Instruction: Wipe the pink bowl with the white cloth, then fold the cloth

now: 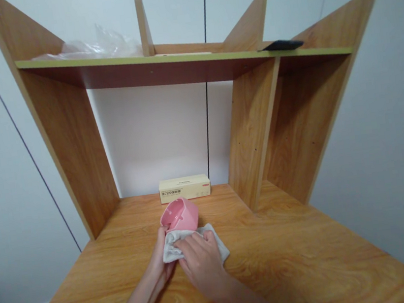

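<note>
A pink bowl (190, 214) is tilted on its side above the desk, its hollow facing left and toward me. My left hand (161, 248) grips the bowl at its lower left, with the thumb at the rim and the other fingers mostly hidden. A light grey cloth (220, 246) covers the bowl's near side. My right hand (201, 261) presses the cloth against the bowl, its fingers bent and closed on the fabric.
Behind the bowl, a cream-coloured box (184, 188) stands on the wooden desk (294, 258). A shelf unit (251, 130) rises at the back. On its upper shelf lie a clear plastic bag (95, 46) and a flat dark object (283, 45).
</note>
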A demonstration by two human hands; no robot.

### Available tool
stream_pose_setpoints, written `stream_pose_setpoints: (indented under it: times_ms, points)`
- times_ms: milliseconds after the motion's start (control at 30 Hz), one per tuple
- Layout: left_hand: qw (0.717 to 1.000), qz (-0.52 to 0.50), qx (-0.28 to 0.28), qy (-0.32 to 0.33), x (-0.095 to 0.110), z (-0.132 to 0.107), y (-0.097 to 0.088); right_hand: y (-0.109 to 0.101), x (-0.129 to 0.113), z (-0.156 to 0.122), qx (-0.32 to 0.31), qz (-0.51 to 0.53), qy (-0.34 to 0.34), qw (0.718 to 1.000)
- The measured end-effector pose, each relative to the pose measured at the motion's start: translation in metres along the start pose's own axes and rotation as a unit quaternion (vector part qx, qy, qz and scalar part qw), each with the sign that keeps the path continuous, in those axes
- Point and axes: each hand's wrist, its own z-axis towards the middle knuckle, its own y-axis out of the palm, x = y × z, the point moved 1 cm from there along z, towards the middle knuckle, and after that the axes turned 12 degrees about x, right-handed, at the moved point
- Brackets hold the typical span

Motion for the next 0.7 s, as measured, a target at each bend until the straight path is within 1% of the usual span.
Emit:
stream_pose_setpoints:
  times_ms: [100,200,333,500,633,700]
  points:
    - [1.0,-0.021,0.002,0.009,0.002,-0.001,0.001,-0.003,0.001,0.003,0.018,-0.013,-0.017,1.0]
    - [1.0,-0.03,0.002,0.007,0.005,-0.002,0.0,-0.007,0.001,0.004,0.034,-0.005,-0.027,0.999]
    - [0.998,-0.065,-0.011,0.0,0.009,-0.005,-0.001,-0.011,-0.001,0.005,0.041,0.011,-0.037,0.998]
    - [0.997,-0.05,-0.024,-0.061,0.012,-0.009,0.0,-0.017,-0.003,0.007,0.07,0.018,-0.039,0.997]
    - [0.994,-0.053,-0.057,-0.075,0.009,-0.007,-0.006,-0.02,0.001,0.011,0.084,0.014,-0.029,0.996]
    - [0.99,-0.055,-0.079,-0.101,0.006,-0.004,-0.011,-0.021,0.005,0.011,0.093,0.011,-0.012,0.996]
